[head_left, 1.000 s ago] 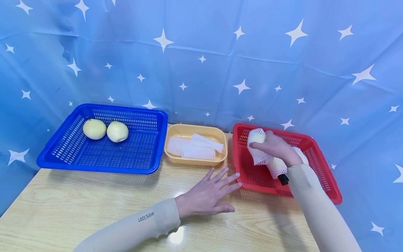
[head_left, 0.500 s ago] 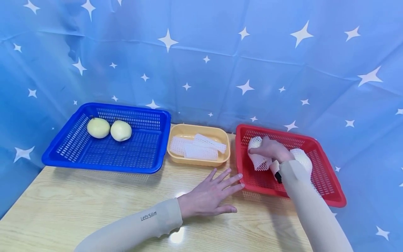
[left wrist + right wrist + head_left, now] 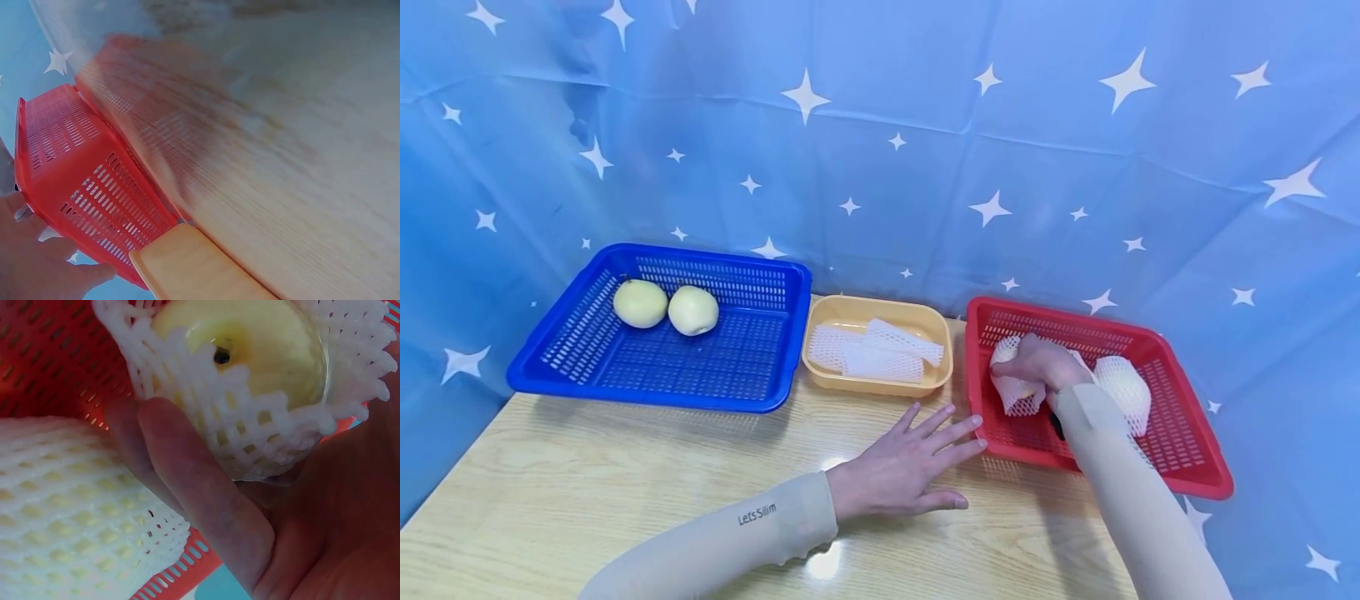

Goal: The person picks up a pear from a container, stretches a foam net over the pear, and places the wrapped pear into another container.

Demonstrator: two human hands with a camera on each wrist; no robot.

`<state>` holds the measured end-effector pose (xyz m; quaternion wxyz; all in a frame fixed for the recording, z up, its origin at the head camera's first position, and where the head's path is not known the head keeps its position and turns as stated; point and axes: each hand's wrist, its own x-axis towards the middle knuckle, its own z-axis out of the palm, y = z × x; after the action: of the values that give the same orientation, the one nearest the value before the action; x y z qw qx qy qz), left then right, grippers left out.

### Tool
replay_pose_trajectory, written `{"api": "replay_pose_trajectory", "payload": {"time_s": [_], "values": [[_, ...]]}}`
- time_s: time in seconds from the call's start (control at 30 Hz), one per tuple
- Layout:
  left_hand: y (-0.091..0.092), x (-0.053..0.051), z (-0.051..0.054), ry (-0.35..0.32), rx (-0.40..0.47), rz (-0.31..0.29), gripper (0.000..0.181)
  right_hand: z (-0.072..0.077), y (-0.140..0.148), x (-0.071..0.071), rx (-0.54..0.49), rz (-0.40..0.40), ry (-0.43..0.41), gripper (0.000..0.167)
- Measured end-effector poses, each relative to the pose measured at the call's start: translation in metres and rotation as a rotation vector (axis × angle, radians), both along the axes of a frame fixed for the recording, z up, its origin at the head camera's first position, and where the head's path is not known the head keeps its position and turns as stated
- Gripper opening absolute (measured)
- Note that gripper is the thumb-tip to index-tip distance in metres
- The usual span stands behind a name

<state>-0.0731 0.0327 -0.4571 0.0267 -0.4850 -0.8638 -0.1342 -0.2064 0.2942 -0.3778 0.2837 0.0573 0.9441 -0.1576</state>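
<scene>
The right hand (image 3: pixel 1041 363) reaches into the red basket (image 3: pixel 1213 467) and grips a pale fruit (image 3: pixel 269 350) in a white foam net (image 3: pixel 250 425); its fingers curl round the net's side. Another netted fruit (image 3: pixel 1123 392) lies beside it in the basket, and part of one netted fruit (image 3: pixel 62 506) fills the lower left of the right wrist view. The left hand (image 3: pixel 906 467) is spread with straight fingers, palm down over the table, fingertips by the red basket's near left corner.
A blue basket (image 3: pixel 647 398) at the left holds two pale fruits (image 3: pixel 693 311). Between the baskets stands a yellow tray (image 3: pixel 872 385) with several white foam nets (image 3: pixel 880 360). A blue star-patterned cloth (image 3: pixel 880 167) hangs behind the wooden table (image 3: pixel 662 467).
The right hand has lowered the netted fruit deeper into the red basket, still gripping it. The left hand keeps its spread pose, and the head view has shifted slightly.
</scene>
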Motion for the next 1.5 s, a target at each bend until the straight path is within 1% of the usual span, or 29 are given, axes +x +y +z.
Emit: {"api": "replay_pose_trajectory", "payload": {"time_s": [0.07,0.17,0.33,0.37,0.53,0.6,0.67,0.77,0.9,1.0,1.1,1.13,1.27,1.43,1.5], "values": [[0.0,0.0,0.001,-0.001,-0.005,-0.001,0.077,-0.002,0.001,0.0,0.015,0.007,0.0,0.074],[0.0,0.001,0.001,-0.002,-0.004,-0.003,0.077,-0.005,0.001,-0.001,0.05,0.054,0.007,0.071],[0.0,0.0,0.002,0.011,-0.006,0.0,0.077,-0.006,0.0,-0.001,0.109,0.096,0.024,0.052],[0.0,0.0,0.002,0.015,-0.007,0.001,0.077,-0.005,0.0,-0.001,0.121,0.1,0.029,0.051],[0.0,0.001,0.001,0.018,-0.004,0.005,0.077,-0.001,-0.002,0.004,0.186,0.125,0.06,0.062],[0.0,0.002,0.001,0.016,-0.004,0.007,0.078,0.002,-0.002,0.007,0.209,0.136,0.083,0.072],[0.0,0.002,0.001,0.01,-0.005,0.01,0.078,0.004,-0.002,0.009,0.219,0.146,0.106,0.077],[0.0,0.003,0.002,-0.002,-0.008,0.013,0.078,0.008,0.0,0.013,0.207,0.144,0.117,0.09],[0.0,0.003,0.003,-0.014,-0.01,0.014,0.078,0.015,0.003,0.018,0.196,0.164,0.157,0.095],[0.0,0.003,0.003,-0.018,-0.009,0.015,0.078,0.021,0.005,0.024,0.202,0.197,0.22,0.089],[0.0,0.004,0.003,-0.013,-0.008,0.016,0.078,0.027,0.007,0.032,0.178,0.209,0.284,0.076],[0.001,0.004,0.003,-0.009,-0.009,0.016,0.078,0.03,0.007,0.035,0.167,0.207,0.305,0.071],[0.001,0.004,0.003,0.016,-0.021,0.017,0.078,0.038,0.008,0.047,0.142,0.195,0.394,0.061],[0.001,0.005,0.002,0.043,-0.035,0.021,0.079,0.04,0.01,0.06,0.135,0.166,0.489,0.056],[0.002,0.005,0.002,0.05,-0.036,0.02,0.079,0.04,0.01,0.065,0.121,0.157,0.53,0.06]]}}
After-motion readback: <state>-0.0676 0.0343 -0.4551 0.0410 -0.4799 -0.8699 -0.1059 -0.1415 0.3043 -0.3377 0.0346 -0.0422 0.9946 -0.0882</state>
